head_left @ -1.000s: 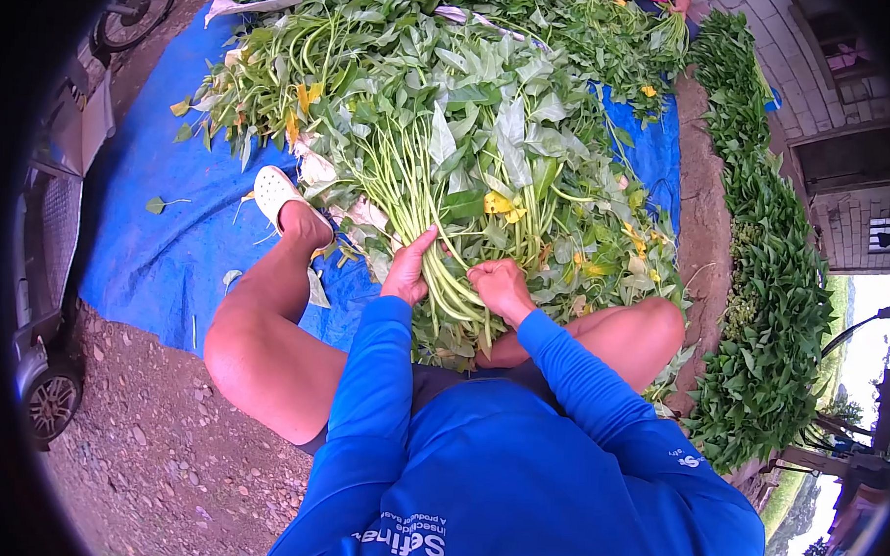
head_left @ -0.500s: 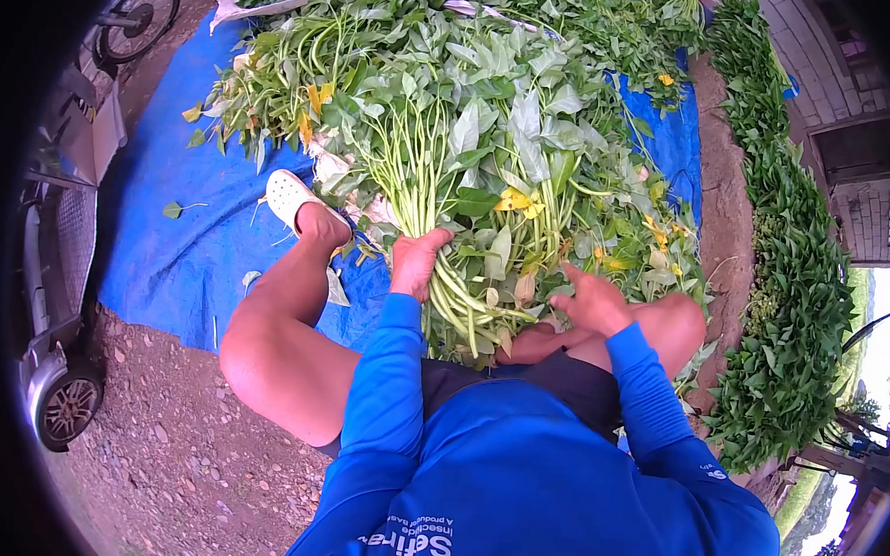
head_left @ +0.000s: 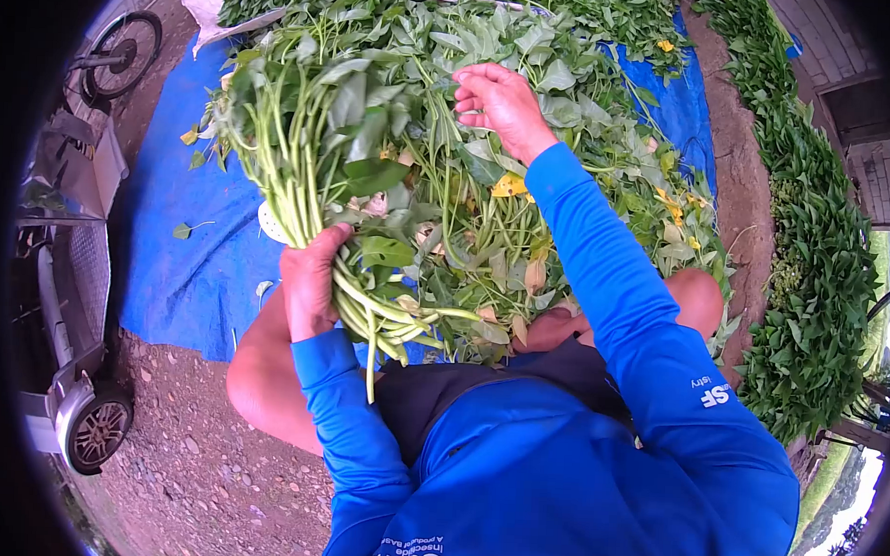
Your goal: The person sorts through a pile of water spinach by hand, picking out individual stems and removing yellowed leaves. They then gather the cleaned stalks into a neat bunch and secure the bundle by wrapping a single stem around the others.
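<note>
My left hand (head_left: 311, 271) is closed around the pale green stems of a bunch of water spinach (head_left: 297, 165). The bunch's leaves point away from me, and its cut ends stick out below the fist toward my lap. My right hand (head_left: 500, 105) hovers over the large heap of loose water spinach (head_left: 531, 60), fingers loosely bent and apart, with nothing visible in them. Yellowed leaves (head_left: 510, 185) are mixed into the heap near my right forearm.
A blue tarp (head_left: 185, 279) lies under the greens, with gravelly soil (head_left: 195, 407) in front. At the left stands a wheeled metal vehicle (head_left: 92, 427). A long row of leafy bunches (head_left: 808, 261) runs down the right side, beside a brick building (head_left: 830, 51).
My left hand has carried the bunch of water spinach to the left. My right hand has gone from near my knee up and forward over the heap.
</note>
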The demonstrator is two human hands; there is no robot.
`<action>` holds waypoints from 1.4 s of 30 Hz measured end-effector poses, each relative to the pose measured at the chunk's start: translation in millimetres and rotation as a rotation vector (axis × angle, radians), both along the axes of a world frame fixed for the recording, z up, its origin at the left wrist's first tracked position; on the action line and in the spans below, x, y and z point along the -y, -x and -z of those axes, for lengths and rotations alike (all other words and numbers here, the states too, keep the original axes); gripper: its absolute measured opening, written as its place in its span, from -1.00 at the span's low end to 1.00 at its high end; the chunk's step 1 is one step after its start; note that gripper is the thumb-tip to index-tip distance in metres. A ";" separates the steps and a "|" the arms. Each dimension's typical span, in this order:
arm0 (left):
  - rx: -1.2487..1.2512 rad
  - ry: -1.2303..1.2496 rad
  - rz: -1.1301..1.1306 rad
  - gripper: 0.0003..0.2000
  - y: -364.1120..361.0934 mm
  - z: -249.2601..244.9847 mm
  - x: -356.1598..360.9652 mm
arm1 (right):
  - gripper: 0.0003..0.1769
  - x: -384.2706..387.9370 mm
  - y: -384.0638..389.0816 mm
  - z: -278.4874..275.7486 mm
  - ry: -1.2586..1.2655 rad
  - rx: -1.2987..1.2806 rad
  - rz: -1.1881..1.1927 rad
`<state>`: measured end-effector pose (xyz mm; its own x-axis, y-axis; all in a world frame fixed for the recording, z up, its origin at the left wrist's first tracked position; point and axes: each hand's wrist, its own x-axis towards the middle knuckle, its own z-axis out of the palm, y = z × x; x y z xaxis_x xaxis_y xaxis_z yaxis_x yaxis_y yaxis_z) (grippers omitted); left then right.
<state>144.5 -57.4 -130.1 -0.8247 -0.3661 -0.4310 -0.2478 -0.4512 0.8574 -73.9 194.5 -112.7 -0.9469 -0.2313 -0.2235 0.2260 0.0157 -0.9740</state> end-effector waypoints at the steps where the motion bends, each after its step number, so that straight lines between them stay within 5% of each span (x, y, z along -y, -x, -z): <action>1: 0.024 0.017 -0.028 -0.73 -0.7 -25.1 11.8 | -0.76 -4.5 0.3 21.8 -0.095 0.021 0.051; 5: 0.000 0.146 -0.180 -0.70 -3.8 -46.9 41.0 | -0.83 8.1 -62.9 120.5 -0.385 0.491 -0.189; 7: -0.049 0.125 -0.231 -0.67 -3.3 -40.3 38.1 | -0.78 23.4 -95.4 175.8 -0.491 0.625 -0.054; 9: -0.079 0.115 -0.234 -0.64 -2.1 -34.3 28.6 | -0.74 26.7 -102.2 261.9 -0.693 0.421 0.078; 13: -0.027 0.044 -0.165 -0.62 -0.6 -19.6 21.2 | -0.68 45.8 -120.4 279.5 -0.780 0.162 0.368; 18: -0.018 -0.030 -0.131 -0.64 5.5 -22.1 9.6 | -0.64 26.8 -107.1 269.3 -0.678 0.373 0.081; 21: -0.002 -0.012 -0.114 -0.64 8.4 -25.1 7.2 | -0.70 20.2 -122.4 171.0 -0.398 0.677 0.059; 25: 0.009 -0.019 -0.068 -0.63 6.2 -14.4 10.0 | -0.68 -24.1 -134.8 71.6 -0.113 0.603 -0.036; 31: -0.016 -0.071 -0.073 -0.65 6.0 -17.9 3.5 | -0.68 -92.4 -160.8 -90.7 -0.237 0.370 -0.092; 39: -0.167 -0.131 -0.011 -0.58 10.7 2.2 -0.6 | -0.61 -131.1 -158.9 -116.2 -0.208 0.091 0.108; 42: -0.065 -0.157 0.063 -0.56 10.8 -26.0 -24.1 | -0.55 -134.1 -145.4 -115.5 -0.004 0.204 0.091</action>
